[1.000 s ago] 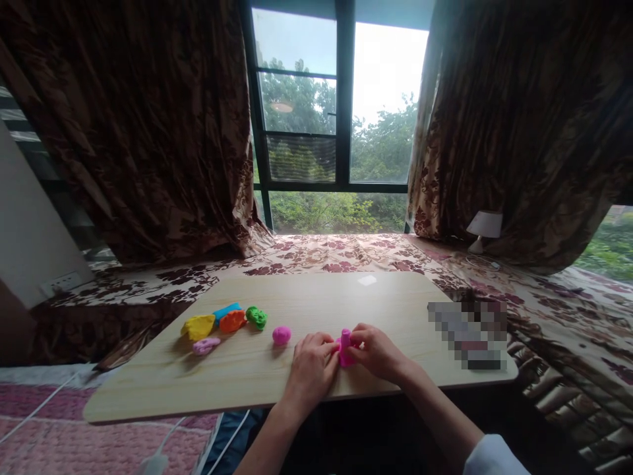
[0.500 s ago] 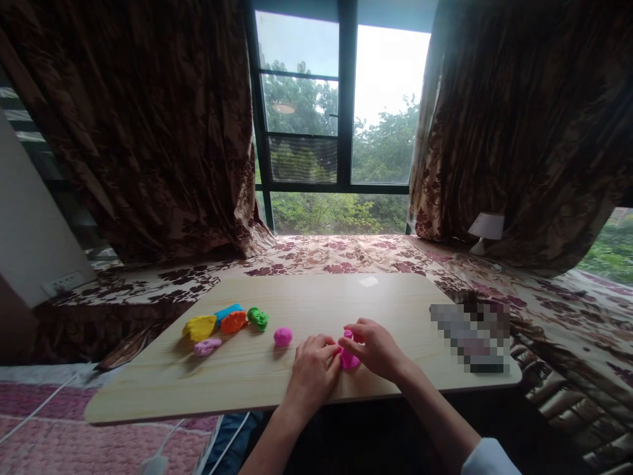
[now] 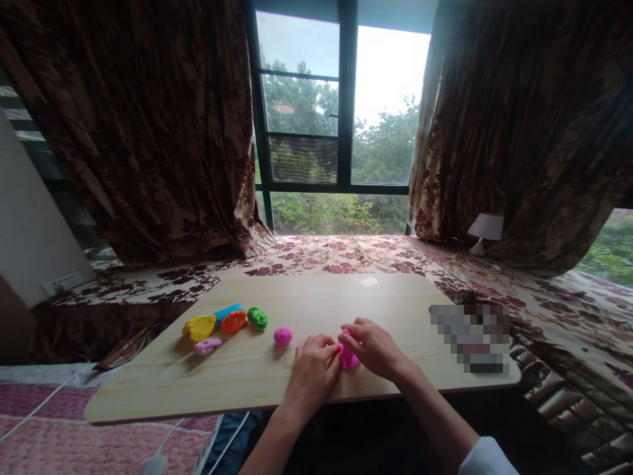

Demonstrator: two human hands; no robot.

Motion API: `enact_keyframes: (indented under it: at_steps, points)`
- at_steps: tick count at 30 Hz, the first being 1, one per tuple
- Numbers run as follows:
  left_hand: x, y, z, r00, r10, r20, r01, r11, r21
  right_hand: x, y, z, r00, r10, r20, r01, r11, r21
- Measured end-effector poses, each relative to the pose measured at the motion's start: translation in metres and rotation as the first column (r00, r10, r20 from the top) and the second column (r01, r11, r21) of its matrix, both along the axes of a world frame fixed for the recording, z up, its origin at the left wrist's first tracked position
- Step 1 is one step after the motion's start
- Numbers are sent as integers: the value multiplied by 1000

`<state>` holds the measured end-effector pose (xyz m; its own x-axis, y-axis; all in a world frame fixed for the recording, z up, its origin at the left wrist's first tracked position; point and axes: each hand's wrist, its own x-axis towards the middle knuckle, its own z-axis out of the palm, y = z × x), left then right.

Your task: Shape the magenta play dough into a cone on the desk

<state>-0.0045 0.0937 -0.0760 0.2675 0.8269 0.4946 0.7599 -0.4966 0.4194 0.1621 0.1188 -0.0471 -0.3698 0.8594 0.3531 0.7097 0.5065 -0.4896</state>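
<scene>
A bright pink piece of modelling clay (image 3: 349, 359) stands on the light wooden table (image 3: 208, 389), partly hidden between my hands. On its left side, my left hand (image 3: 315, 363) presses its bent fingertips against it. From the right, my right hand (image 3: 372, 343) reaches over it with thumb and fingers curled round its upper part. A smooth pink ball of clay (image 3: 283, 337) lies apart, left of my left hand.
Further left lie lumps of yellow (image 3: 200, 327), blue (image 3: 229, 311), orange (image 3: 234, 322), green (image 3: 258, 318) and pale pink clay (image 3: 207, 347). A pixelated object (image 3: 472, 340) is at the table's right end. A small lamp (image 3: 486, 231) stands by the curtain behind.
My right hand has shifted very slightly left over the pink clay, covering more of its top. My left hand stays in place.
</scene>
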Motion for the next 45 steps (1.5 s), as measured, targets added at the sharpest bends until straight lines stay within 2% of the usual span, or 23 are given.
enact_keyframes:
  at_steps: [5, 9, 19, 28, 34, 40, 45]
  points:
    - [-1, -1, 0, 999, 0, 38, 0, 1000, 4, 18, 2, -5, 998, 61, -17, -61, 997, -48]
    - [-2, 1, -1, 996, 5, 93, -5, 1000, 5, 13, 1, -11, 994, 106, -38, -108, 993, -53]
    - [-9, 7, -8, 971, 61, 230, -68, 997, 20, 5, -6, -19, 996, -27, -81, 25, 999, -26]
    - [-7, 6, -7, 975, 54, 217, -59, 998, 13, 11, 13, -19, 989, 135, -65, -142, 984, -106]
    - [-6, 5, -6, 978, 48, 202, -51, 999, 11, 8, 11, -21, 997, 56, -45, -59, 996, -66]
    - [-7, 6, -6, 976, 62, 209, -67, 998, 18, 6, 5, -17, 996, -85, -31, 84, 996, -43]
    - [-6, 8, -7, 977, 58, 207, -60, 998, 6, 17, 9, -12, 999, 24, -23, -26, 993, -114]
